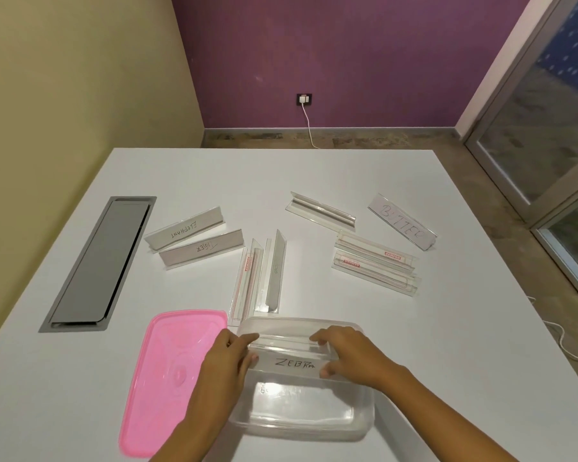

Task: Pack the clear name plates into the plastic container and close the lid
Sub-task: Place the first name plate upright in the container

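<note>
White table (314,181) as the work surface, with a grey cable hatch (97,261) sunk in at far left, out of the way.

Near edge, centre: clear plastic container (301,415), open-topped and set long side across, presumably so a plate can go in lengthwise. Touching its left side, the pink lid (167,378), laid flat within easy reach for the closing step, not yet needed.

Inside the far half of the container, the ZEBRA name plate (294,361), lettering toward the wearer, held level across the box. Left hand (224,358) pinching its left end, right hand (347,355) closed on its right end, fingers curled over the top edge: one hand per end, likely to keep the long, slippery strip from tilting while it settles against the far wall and leaves room for more.

Waiting on the table, well beyond the container:
- ELEPHANT plate (184,230) and TIGER plate (202,250), far left, side by side.
- A pair of blank plates (261,278), just beyond the container's far rim.
- A stack with red labels (374,265), right of centre.
- A single clear plate (321,211), farther off.
- BUTTER plate (402,221), far right.

Early in the packing, by that count: one plate in, the rest outside, lid off.
</note>
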Available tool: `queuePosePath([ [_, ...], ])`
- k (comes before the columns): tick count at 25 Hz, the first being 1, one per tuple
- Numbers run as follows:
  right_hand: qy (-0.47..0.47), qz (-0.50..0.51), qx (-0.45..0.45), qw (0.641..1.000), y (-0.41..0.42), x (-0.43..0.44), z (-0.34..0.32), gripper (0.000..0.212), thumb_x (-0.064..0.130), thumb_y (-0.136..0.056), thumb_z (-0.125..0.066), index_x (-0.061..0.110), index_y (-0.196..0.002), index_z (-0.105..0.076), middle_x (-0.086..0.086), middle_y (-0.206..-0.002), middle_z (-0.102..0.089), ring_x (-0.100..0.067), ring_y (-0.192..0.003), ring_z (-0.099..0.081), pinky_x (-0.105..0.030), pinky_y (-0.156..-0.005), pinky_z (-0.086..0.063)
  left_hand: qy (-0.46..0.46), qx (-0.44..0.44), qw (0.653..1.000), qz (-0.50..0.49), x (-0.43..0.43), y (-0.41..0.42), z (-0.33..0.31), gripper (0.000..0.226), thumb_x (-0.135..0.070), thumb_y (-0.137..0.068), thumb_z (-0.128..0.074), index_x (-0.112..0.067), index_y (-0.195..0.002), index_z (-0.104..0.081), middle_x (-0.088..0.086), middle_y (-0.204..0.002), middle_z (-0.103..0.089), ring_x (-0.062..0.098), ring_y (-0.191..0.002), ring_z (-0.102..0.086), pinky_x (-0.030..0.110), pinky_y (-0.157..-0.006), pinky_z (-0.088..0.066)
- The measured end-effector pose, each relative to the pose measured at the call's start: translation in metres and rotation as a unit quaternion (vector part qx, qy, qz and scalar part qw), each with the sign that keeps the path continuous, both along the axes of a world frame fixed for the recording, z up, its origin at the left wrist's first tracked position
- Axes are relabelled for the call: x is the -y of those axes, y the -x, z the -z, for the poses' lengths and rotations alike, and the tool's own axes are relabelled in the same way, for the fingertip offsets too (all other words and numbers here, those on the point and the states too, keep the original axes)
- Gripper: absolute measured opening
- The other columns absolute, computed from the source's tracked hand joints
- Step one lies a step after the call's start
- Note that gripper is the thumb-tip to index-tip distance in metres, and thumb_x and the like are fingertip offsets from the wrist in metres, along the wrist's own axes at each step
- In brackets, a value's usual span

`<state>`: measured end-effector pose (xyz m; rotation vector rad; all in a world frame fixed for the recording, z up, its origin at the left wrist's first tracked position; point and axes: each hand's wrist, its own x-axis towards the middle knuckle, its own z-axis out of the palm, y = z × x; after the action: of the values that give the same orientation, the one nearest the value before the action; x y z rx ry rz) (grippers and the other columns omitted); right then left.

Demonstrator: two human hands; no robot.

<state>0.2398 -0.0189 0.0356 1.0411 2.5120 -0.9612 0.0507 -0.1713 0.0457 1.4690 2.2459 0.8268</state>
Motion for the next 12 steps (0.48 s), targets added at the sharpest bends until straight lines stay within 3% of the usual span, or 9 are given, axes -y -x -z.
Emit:
queuePosePath([
  [2, -0.005, 0.002, 0.008, 1.000, 0.004, -0.007, 0.007, 0.061, 0.022, -0.076, -0.075, 0.023, -0.131, -0.049, 0.000, -0.126, -0.058, -0.021, -0.118, -0.050, -0.032, -0.099, -0.040, 0.041, -0.020, 0.999, -0.008, -0.007, -0.008, 0.002, 0.032, -0.006, -0.088, -0.062, -0.014, -0.120, -0.061, -0.001, -0.087, -0.045, 0.012, -0.068, -0.054, 0.018, -0.060, -0.046],
  [4, -0.013, -0.003, 0.017, 1.000, 0.007, -0.014, 0.012, 0.061, 0.019, -0.075, -0.075, 0.021, -0.131, -0.050, -0.001, -0.126, -0.058, -0.022, -0.118, -0.050, -0.033, -0.097, -0.041, 0.074, 0.003, 0.996, -0.043, -0.016, -0.014, 0.001, 0.028, -0.012, -0.093, -0.052, -0.014, -0.120, -0.056, -0.003, -0.094, -0.040, 0.016, -0.069, -0.050, 0.019, -0.055, -0.043],
  [8, -0.041, -0.021, 0.025, 0.999, 0.011, -0.024, 0.017, 0.059, 0.015, -0.078, -0.072, 0.018, -0.132, -0.048, -0.003, -0.127, -0.058, -0.023, -0.117, -0.053, -0.034, -0.093, -0.042, 0.127, -0.020, 0.989, -0.076, -0.026, -0.021, 0.001, 0.009, -0.016, -0.091, -0.051, -0.017, -0.099, -0.048, 0.005, -0.088, -0.050, 0.017, -0.062, -0.045, 0.028, -0.052, -0.039],
  [10, -0.062, -0.038, 0.034, 0.997, 0.015, -0.028, 0.020, 0.058, 0.013, -0.079, -0.071, 0.017, -0.132, -0.048, -0.005, -0.127, -0.058, -0.025, -0.116, -0.054, -0.036, -0.093, -0.044, 0.151, -0.007, 0.985, -0.079, -0.031, -0.027, -0.004, 0.015, -0.001, -0.079, -0.064, -0.009, -0.088, -0.055, 0.013, -0.097, -0.055, 0.019, -0.063, -0.042, 0.029, -0.048, -0.037],
  [12, -0.080, -0.057, 0.045, 0.994, 0.019, -0.030, 0.023, 0.054, 0.011, -0.079, -0.070, 0.015, -0.129, -0.050, -0.009, -0.126, -0.059, -0.029, -0.114, -0.056, -0.038, -0.091, -0.047, 0.222, -0.105, 0.969, -0.001, -0.034, -0.031, -0.009, 0.033, 0.012, -0.043, -0.082, -0.005, -0.058, -0.059, 0.016, -0.080, -0.061, 0.022, -0.048, -0.041, 0.022, -0.038, -0.027],
])
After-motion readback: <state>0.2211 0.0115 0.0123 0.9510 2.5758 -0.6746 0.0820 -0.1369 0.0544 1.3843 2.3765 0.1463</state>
